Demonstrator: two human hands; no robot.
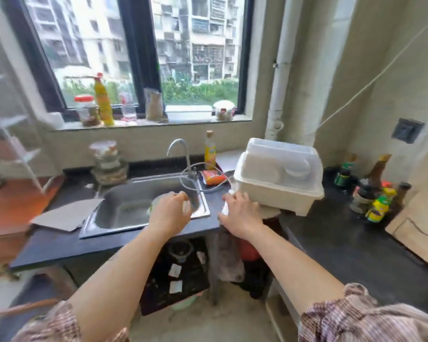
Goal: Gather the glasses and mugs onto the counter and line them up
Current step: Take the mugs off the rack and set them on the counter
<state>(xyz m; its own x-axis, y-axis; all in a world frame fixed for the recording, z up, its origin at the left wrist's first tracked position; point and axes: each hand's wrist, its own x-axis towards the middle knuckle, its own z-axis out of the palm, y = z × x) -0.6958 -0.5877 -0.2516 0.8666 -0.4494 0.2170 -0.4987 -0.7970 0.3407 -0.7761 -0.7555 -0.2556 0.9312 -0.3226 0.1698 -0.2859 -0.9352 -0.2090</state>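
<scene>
- Over the sink's [143, 206] right rim, left hand [169, 213] curls around a clear glass [187, 207].
- Right hand [240, 214] grips a blurred white cup [224, 208] beside the dish rack [279, 183].
- Step: gathering; next, set both on counter [344, 243], aligned.

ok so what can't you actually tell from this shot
- Left hand: what it holds over the sink; a clear item, blurred and covered by fingers.
- Right hand: the white item under it; mostly covered.
- Dish box: contents; frosted lid shows only pale shapes.
</scene>
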